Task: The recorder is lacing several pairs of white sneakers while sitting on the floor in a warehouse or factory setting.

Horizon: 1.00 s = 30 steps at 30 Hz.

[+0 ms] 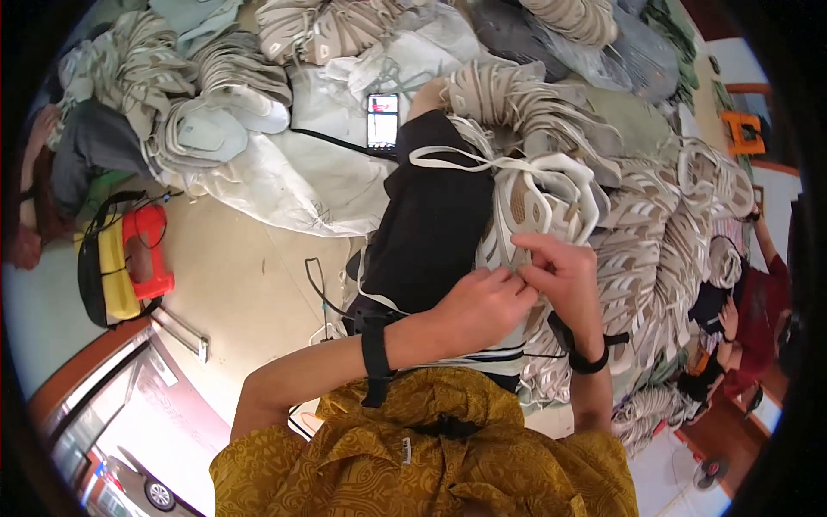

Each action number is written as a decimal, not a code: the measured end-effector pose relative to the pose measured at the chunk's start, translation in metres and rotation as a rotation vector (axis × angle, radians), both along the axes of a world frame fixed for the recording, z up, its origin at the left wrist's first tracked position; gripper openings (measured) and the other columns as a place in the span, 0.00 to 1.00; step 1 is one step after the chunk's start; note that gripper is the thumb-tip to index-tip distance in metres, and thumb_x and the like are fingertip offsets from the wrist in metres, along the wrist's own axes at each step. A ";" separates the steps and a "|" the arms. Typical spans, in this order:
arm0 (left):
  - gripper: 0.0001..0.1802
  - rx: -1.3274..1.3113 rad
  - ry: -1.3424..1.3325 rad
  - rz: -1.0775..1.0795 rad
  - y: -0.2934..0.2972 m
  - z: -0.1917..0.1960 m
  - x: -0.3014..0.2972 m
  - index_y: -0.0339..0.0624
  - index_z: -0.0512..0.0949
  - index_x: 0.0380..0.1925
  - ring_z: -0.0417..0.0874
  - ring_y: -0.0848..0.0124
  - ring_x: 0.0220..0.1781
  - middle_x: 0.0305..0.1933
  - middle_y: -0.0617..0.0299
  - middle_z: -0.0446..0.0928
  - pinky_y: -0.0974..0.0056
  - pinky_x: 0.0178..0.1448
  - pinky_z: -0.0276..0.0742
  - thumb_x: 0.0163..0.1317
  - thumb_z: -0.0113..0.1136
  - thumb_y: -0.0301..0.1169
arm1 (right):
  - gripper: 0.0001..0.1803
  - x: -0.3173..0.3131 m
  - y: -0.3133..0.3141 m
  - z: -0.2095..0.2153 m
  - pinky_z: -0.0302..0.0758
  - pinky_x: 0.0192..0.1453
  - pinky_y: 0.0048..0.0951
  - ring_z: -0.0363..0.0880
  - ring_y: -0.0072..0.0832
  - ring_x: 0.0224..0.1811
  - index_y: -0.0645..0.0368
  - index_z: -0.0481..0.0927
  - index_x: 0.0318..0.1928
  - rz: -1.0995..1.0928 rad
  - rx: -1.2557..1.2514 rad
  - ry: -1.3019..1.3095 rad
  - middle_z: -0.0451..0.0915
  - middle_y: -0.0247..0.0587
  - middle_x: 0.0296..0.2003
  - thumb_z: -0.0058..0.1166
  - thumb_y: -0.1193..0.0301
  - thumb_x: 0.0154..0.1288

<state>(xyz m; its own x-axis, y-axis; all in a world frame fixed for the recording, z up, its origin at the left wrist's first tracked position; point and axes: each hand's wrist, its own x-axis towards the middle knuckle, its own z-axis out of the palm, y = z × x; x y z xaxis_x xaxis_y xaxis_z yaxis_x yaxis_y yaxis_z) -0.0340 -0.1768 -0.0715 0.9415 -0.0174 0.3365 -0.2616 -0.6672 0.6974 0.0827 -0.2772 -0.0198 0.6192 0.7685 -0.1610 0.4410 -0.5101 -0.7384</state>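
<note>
Lacing seems the step in hand: left hand bunched narrow, right hand curled, holding what I cannot tell, at the beige shoe upper beside black cloth; next threading probably needs precision.

On my feed I count the wearer's two hands, one phone, one orange stool and one car.
</note>
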 end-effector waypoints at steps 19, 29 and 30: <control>0.09 0.077 0.157 -0.202 -0.053 0.002 0.032 0.39 0.76 0.29 0.76 0.61 0.31 0.27 0.58 0.74 0.58 0.33 0.74 0.42 0.58 0.25 | 0.13 0.012 -0.075 -0.015 0.71 0.26 0.28 0.76 0.32 0.19 0.62 0.83 0.35 -0.148 0.182 -0.054 0.77 0.43 0.20 0.58 0.80 0.44; 0.13 -0.020 0.123 -0.199 -0.022 -0.007 0.010 0.39 0.74 0.33 0.76 0.61 0.29 0.26 0.59 0.74 0.59 0.33 0.74 0.44 0.59 0.28 | 0.15 -0.006 -0.041 -0.014 0.68 0.24 0.25 0.71 0.27 0.17 0.60 0.82 0.37 -0.152 0.094 -0.083 0.71 0.38 0.16 0.58 0.80 0.44; 0.15 -0.001 0.204 -0.230 -0.016 -0.005 0.006 0.41 0.74 0.36 0.76 0.62 0.30 0.27 0.59 0.74 0.60 0.35 0.74 0.47 0.60 0.30 | 0.15 -0.007 -0.037 -0.013 0.67 0.23 0.24 0.70 0.25 0.17 0.60 0.82 0.37 -0.176 0.081 -0.029 0.70 0.37 0.15 0.58 0.80 0.44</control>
